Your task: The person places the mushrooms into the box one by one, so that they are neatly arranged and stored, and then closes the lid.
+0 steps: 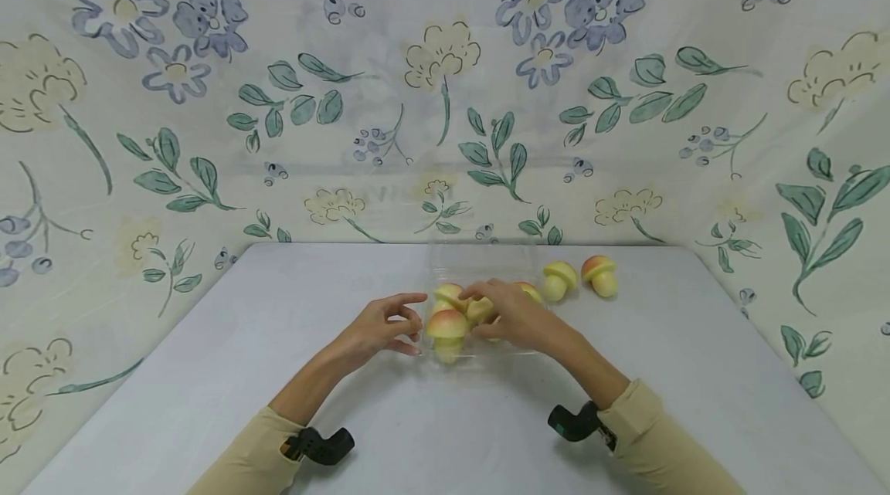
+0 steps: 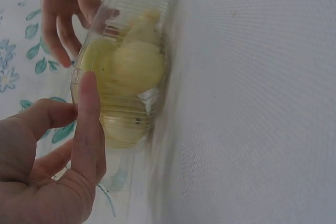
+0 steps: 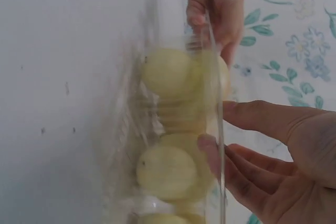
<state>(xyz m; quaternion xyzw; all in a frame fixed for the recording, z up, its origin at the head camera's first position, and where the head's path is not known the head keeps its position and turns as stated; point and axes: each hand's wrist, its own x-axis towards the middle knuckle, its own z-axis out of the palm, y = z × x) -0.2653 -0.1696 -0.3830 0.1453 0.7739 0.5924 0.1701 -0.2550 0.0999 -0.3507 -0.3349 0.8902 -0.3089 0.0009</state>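
A clear plastic box [image 1: 487, 352] with an upright clear lid [image 1: 483, 255] holds several yellow mushroom-shaped pieces [image 1: 447, 325], some with a reddish blush on the cap. My left hand [image 1: 385, 325] is at the box's left side, its fingers loosely bent and right at the wall and rim. From the right, my right hand [image 1: 518, 317] reaches over the box, thumb and fingers spread around one yellow piece [image 1: 480, 311]. In the right wrist view, fingertips [image 3: 208, 142] overlap the pieces [image 3: 167, 171] inside. Whether they touch that piece, I cannot tell.
Two more mushroom-shaped pieces, one plain yellow [image 1: 558, 280] and one red-tinged [image 1: 600, 276], stand on the white table [image 1: 667, 371] behind and right of the box. A flower-printed cloth [image 1: 445, 93] hangs along the table's back edge. Black wrist cameras [image 1: 323, 446] sit at both cuffs.
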